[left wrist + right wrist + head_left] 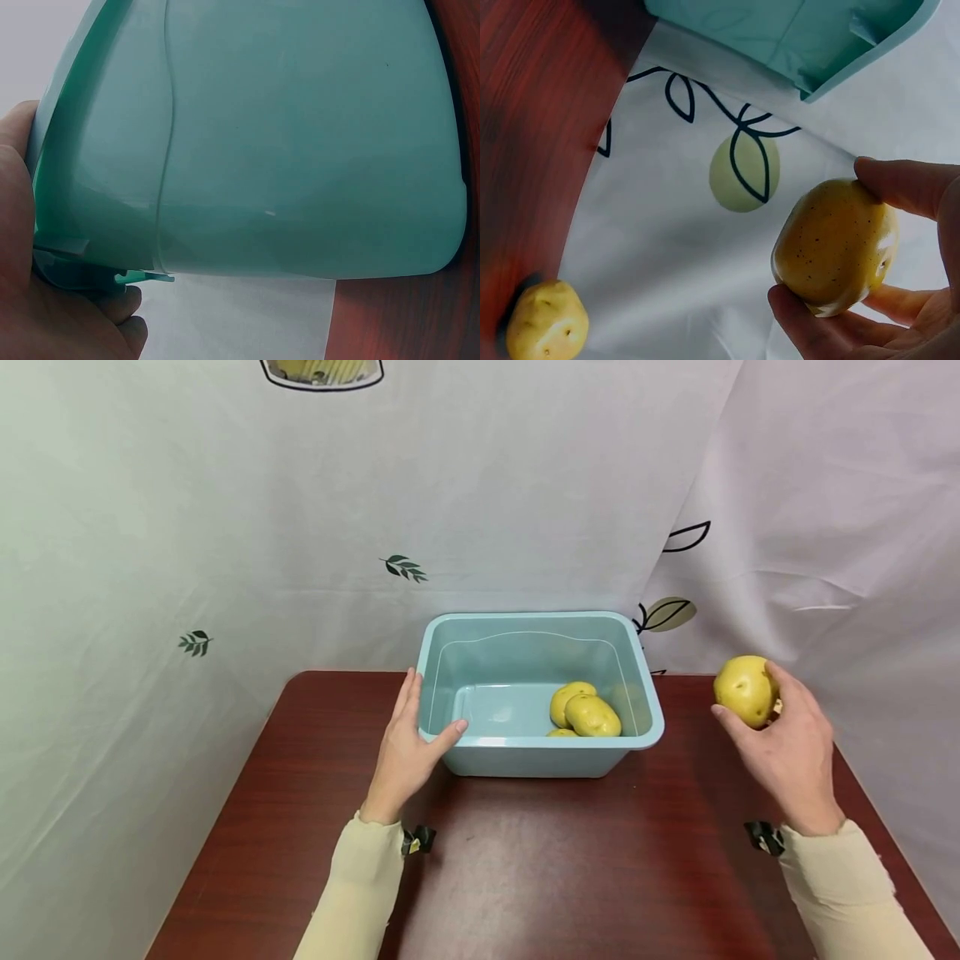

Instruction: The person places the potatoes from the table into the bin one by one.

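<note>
A light blue plastic tub (525,760) stands on the table, its side filling much of the left wrist view. My left hand (405,752) holds the rim at its front left corner, thumb over the front edge and fingers along the left side. Three yellow potatoes (592,717) lie inside the tub, at its right end; one is mostly hidden by the front wall. Right of the tub, my right hand (795,752) grips another potato (744,691) between thumb and fingers, up off the table. In the right wrist view this potato (832,247) looks smooth with dark specks.
One more potato (547,322) sits on the table near its right back edge; in the head view the right hand hides most of it. The dark red wooden table (510,868) meets a pale patterned cloth (525,502) behind and at both sides.
</note>
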`<action>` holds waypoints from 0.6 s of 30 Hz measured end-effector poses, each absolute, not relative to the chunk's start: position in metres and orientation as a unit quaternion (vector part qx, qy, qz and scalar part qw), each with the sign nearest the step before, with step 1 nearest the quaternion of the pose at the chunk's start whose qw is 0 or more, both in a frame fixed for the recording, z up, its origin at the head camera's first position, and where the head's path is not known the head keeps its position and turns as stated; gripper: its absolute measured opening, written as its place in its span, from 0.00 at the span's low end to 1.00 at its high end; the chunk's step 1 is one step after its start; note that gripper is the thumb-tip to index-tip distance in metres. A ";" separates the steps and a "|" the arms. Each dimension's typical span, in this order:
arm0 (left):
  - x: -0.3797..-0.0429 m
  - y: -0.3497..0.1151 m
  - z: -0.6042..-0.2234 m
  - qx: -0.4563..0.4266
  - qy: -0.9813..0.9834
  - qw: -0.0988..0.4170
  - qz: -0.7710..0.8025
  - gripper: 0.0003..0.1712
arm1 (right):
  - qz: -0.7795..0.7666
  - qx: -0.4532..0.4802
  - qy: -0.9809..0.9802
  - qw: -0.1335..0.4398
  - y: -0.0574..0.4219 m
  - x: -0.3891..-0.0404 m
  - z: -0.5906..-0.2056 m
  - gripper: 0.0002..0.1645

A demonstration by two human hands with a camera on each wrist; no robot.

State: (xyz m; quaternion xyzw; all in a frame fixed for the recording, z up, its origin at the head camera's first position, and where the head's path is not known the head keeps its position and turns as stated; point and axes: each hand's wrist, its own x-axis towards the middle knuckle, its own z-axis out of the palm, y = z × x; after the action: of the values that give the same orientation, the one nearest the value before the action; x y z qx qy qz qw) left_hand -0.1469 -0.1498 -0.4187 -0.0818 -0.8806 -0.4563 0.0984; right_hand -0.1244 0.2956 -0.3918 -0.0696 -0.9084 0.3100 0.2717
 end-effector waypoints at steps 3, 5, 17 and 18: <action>-0.147 -0.150 -0.419 -0.082 -0.880 0.098 -0.458 0.59 | 0.312 -0.064 -0.908 0.272 0.292 -0.126 -0.389 0.47; -0.147 -0.149 -0.419 -0.081 -0.880 0.098 -0.457 0.59 | 0.313 -0.058 -0.908 0.273 0.290 -0.127 -0.387 0.48; -0.148 -0.150 -0.419 -0.082 -0.879 0.101 -0.458 0.59 | 0.318 -0.028 -0.903 0.287 0.272 -0.133 -0.377 0.48; -0.148 -0.149 -0.419 -0.082 -0.879 0.101 -0.459 0.59 | 0.318 -0.025 -0.902 0.291 0.270 -0.134 -0.376 0.48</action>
State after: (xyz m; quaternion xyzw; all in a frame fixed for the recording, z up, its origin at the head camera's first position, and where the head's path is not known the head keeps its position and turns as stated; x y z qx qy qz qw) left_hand -0.1477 -0.1495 -0.4194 -0.0816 -0.8790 -0.4587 0.1013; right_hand -0.1342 0.2702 -0.3758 -0.0250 -0.9021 0.3176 0.2912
